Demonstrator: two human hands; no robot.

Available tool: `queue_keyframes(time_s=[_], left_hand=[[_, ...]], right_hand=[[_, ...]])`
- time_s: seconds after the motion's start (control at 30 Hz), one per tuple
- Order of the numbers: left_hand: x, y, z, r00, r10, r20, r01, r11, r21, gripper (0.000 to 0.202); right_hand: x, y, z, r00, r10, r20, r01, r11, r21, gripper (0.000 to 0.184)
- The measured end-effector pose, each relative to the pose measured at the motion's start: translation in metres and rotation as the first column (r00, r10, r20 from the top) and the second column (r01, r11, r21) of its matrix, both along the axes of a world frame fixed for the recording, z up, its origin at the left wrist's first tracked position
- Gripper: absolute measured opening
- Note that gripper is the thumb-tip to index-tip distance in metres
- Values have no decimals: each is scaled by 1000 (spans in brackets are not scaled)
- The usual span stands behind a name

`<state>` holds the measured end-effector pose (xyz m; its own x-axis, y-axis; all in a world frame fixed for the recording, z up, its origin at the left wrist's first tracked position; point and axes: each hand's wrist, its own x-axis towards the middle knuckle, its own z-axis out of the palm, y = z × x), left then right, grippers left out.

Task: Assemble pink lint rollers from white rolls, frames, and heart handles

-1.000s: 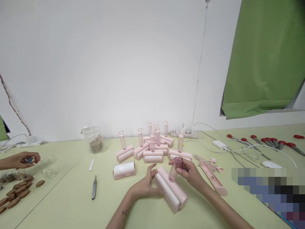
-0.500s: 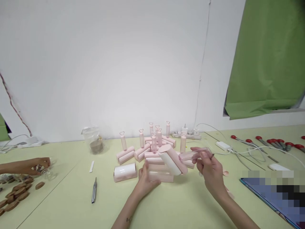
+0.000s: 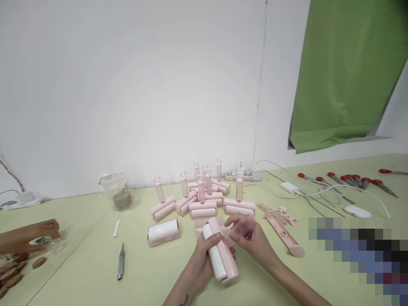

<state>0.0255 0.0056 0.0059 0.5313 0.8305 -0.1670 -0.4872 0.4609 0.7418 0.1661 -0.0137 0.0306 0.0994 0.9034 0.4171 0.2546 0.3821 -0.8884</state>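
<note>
My left hand (image 3: 200, 257) is wrapped round a pink lint roller head (image 3: 220, 251) with a white roll, held just above the pale green table (image 3: 95, 272). Pressed against the roller's upper end, my right hand (image 3: 251, 239) pinches a clear pink handle piece (image 3: 245, 226). Just behind them stands a cluster of assembled pink lint rollers (image 3: 204, 197) with heart-topped handles. A lone roller head (image 3: 163, 232) lies to the left of my hands.
A grey pen-like tool (image 3: 120, 261) and a white strip (image 3: 116, 228) lie at left. A pink cover (image 3: 285, 239) lies at right. Red-handled tools (image 3: 347, 181), cables and a power strip (image 3: 244, 175) sit farther back. Another person's hand (image 3: 30, 238) holds a small jar at far left.
Both my hands dropped back toward me. The roller head, raised and tilted half a second ago, is now lower in my left hand, and my right hand has brought the handle piece against it.
</note>
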Motion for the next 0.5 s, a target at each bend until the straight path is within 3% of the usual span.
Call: queue_keyframes(time_s=[0.07,0.13,0.23,0.33,0.43,0.5], left_hand=[[1,-1,-4,996,85,-19,-82,991,107,37],[2,1,-9,991,105,-83,-94,988,124,34],[6,7,-20,975,-79,-206,83,996,12,24],[12,11,-30,935,-242,-258,229,970,-81,23],[16,9,-34,913,-300,-278,261,951,-167,31],[15,7,-34,923,-266,-277,219,957,-190,33]], right_hand=[[-5,-2,-3,1000,0,4,1,999,-53,21],[-5,-3,-4,1000,6,4,-6,999,-32,27],[-3,-2,-3,992,124,21,-123,992,-24,25],[-2,-1,0,962,266,-55,-270,956,-111,22],[-4,-2,1,951,272,-149,-292,947,-132,21],[-7,-5,-1,958,228,-173,-243,968,-70,22]])
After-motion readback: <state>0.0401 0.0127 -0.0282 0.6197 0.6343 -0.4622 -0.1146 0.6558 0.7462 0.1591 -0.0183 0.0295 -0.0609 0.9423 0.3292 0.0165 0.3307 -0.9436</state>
